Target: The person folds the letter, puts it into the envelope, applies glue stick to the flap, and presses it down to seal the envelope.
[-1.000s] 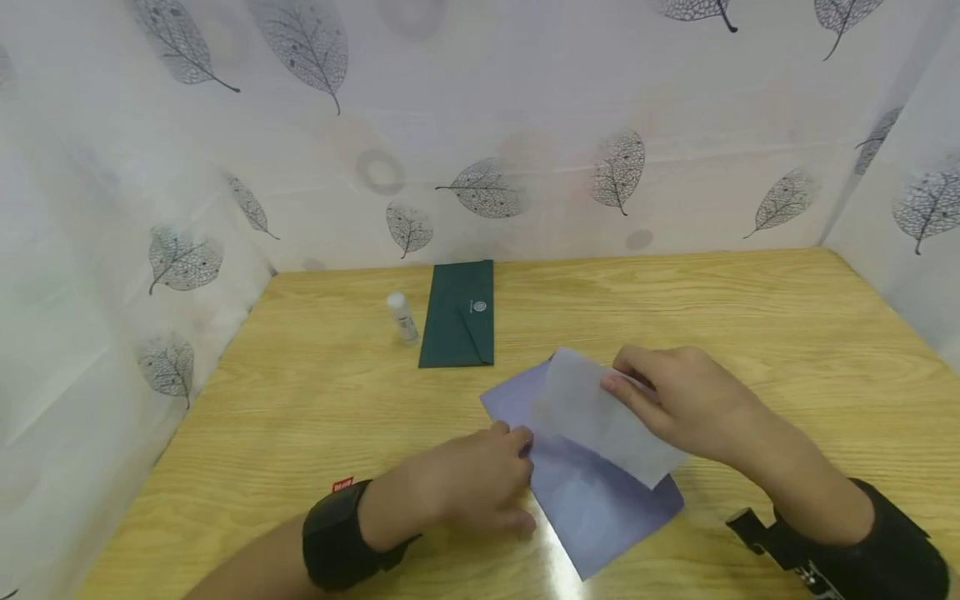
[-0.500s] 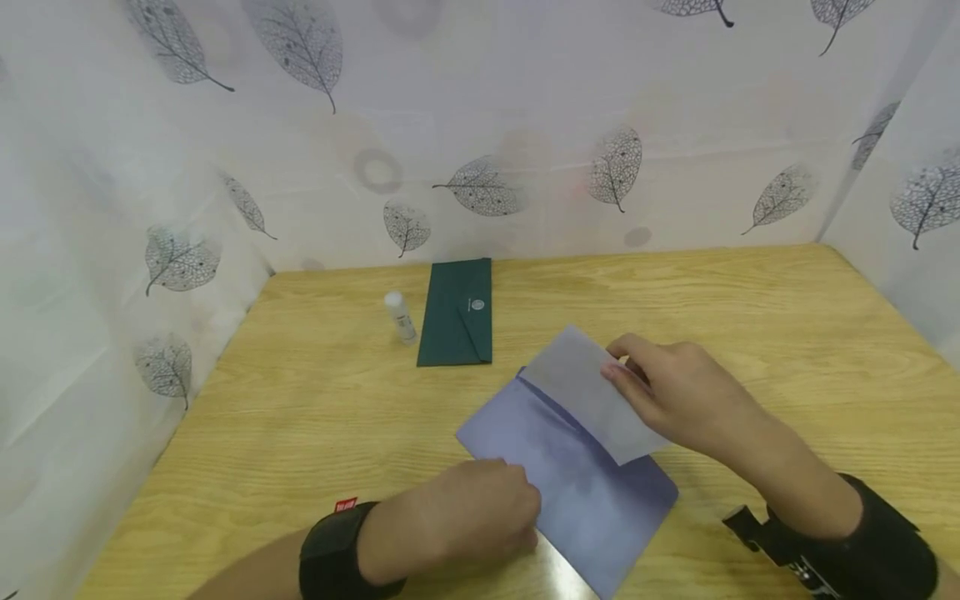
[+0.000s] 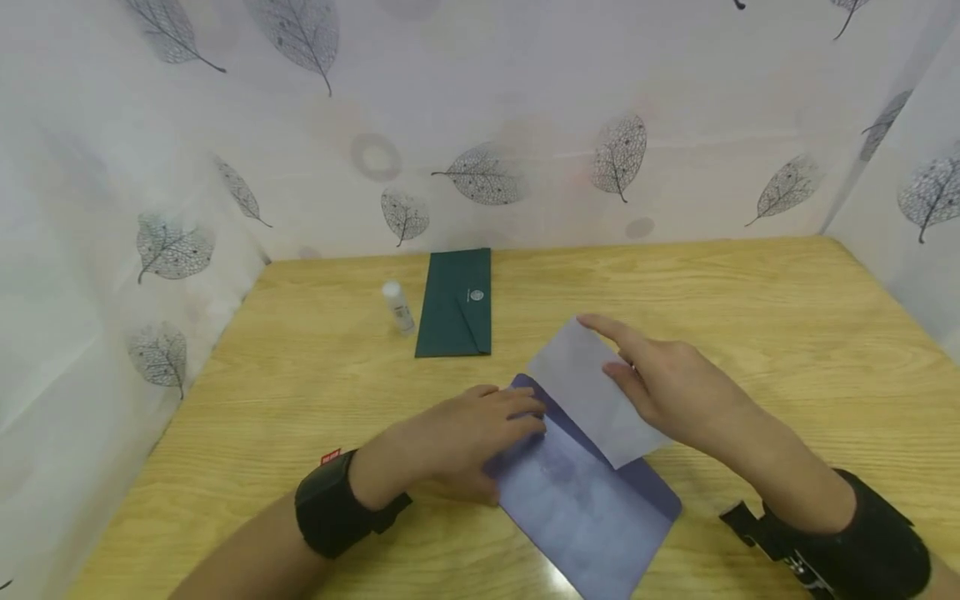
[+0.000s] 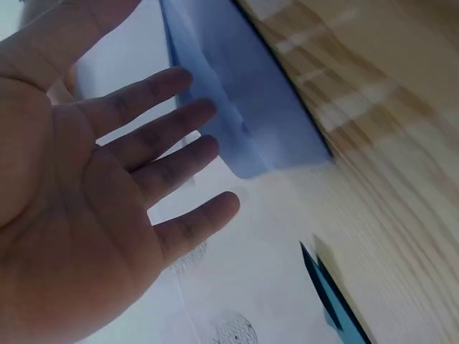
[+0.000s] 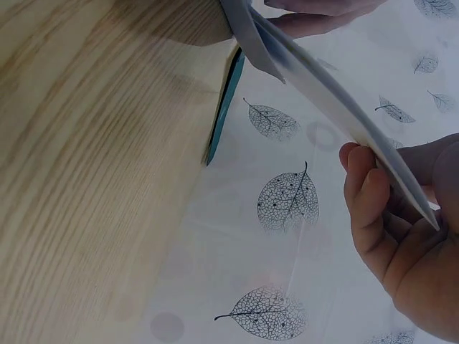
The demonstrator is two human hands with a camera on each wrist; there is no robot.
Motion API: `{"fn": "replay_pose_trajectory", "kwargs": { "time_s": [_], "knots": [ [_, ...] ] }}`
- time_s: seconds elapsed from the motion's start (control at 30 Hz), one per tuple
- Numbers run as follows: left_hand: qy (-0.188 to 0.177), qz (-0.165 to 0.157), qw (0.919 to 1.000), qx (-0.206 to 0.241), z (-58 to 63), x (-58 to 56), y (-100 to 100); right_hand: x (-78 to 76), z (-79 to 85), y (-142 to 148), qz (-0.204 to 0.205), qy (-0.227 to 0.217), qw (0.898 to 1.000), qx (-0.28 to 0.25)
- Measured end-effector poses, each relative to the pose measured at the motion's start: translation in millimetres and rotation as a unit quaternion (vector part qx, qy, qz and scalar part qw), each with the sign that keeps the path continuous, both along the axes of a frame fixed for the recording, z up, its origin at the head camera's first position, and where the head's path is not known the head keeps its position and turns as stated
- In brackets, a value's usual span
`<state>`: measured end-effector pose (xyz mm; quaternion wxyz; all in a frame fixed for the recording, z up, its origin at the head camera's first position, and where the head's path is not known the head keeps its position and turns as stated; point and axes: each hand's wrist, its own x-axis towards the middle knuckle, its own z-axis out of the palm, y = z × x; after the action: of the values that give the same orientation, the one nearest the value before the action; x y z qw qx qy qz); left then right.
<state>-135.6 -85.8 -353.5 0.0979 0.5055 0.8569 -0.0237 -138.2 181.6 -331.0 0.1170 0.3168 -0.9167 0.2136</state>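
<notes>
A purple envelope [image 3: 592, 508] lies at a slant in front of me, its darker flap band along the upper right. Overlapping that band is a folded white paper [image 3: 581, 392], which my right hand [image 3: 675, 383] holds between thumb and fingers, the index finger stretched along the top edge. In the right wrist view the paper [image 5: 344, 115] is seen nearly edge-on, the fingertips curled against it. My left hand [image 3: 472, 437] is at the envelope's upper left corner. Its fingers are spread and nearly straight in the left wrist view, in front of the envelope [image 4: 251, 93].
Toward the back of the wooden table [image 3: 300, 400] lies a dark green envelope [image 3: 455, 304] with a small pale emblem. Left of it is a small white-capped bottle or tube [image 3: 398, 307]. A leaf-print curtain [image 3: 525, 100] hangs behind and at both sides.
The purple envelope has turned and slid toward me. My left hand, curled half a second ago, has spread and moved up to its corner. My right index finger has straightened along the paper.
</notes>
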Motion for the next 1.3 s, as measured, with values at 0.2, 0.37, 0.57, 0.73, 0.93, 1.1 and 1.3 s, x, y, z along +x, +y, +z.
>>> {"fn": "replay_pose_trajectory", "kwargs": {
  "time_s": [0.2, 0.37, 0.57, 0.73, 0.93, 1.1, 1.3],
  "knots": [
    [0.004, 0.010, 0.9994, -0.034, -3.4, -6.5, -2.9, -1.5, -1.8, 1.1, 0.024, 0.011, 1.000, 0.012],
    [0.025, 0.016, 0.9986, -0.044, -6.6, -7.2, -1.1, -1.7, -4.6, 0.9, 0.028, 0.017, 0.999, 0.009],
    [0.066, 0.020, 0.9968, -0.041, -9.0, -7.0, 0.4, -1.6, -5.9, 0.6, 0.022, 0.024, 0.999, 0.009],
    [0.077, 0.032, 0.9960, -0.034, -9.1, -6.9, 1.6, -1.6, -5.4, 1.1, 0.017, 0.035, 0.999, 0.004],
    [0.103, 0.045, 0.9935, -0.017, -9.5, -7.0, 2.7, -0.5, -2.9, 1.3, 0.026, 0.048, 0.998, -0.008],
    [0.119, 0.056, 0.9908, 0.030, -11.5, -6.8, 3.0, -1.4, -3.3, 1.1, 0.045, 0.077, 0.996, -0.018],
    [0.150, 0.064, 0.9853, 0.050, -12.0, -7.7, 4.0, -0.2, -0.8, 2.7, 0.058, 0.055, 0.997, -0.014]
  ]
}}
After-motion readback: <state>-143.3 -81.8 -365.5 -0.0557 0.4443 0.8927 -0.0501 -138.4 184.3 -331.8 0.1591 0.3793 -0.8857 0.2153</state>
